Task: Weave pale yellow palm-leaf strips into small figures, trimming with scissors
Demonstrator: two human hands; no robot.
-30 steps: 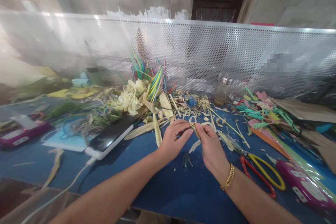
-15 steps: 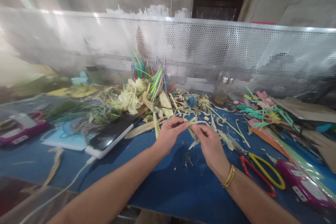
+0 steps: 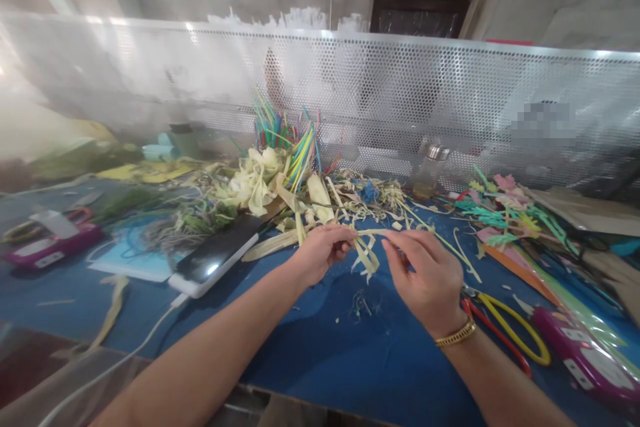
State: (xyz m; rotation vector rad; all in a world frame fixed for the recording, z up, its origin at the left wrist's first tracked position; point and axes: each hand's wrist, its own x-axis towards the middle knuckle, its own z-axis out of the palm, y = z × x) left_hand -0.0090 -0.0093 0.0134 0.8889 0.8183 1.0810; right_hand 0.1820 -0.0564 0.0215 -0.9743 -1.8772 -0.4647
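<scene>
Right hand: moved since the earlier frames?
Yes: the right hand has moved rightward, closer to the scissors on the table, now hiding most of their blades.

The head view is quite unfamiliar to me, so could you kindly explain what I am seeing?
There is no machine here: a person works with two bare hands. One camera, worn on the person's head, looks forward and down over them. The left hand holds a pale strip; its other end reaches the right hand, though whether that hand pinches it is hard to tell. On the blue table, pale leafy pieces lie beyond the hands, scissors with red and yellow handles lie to the right, and a phone-like device lies to the left.
</scene>
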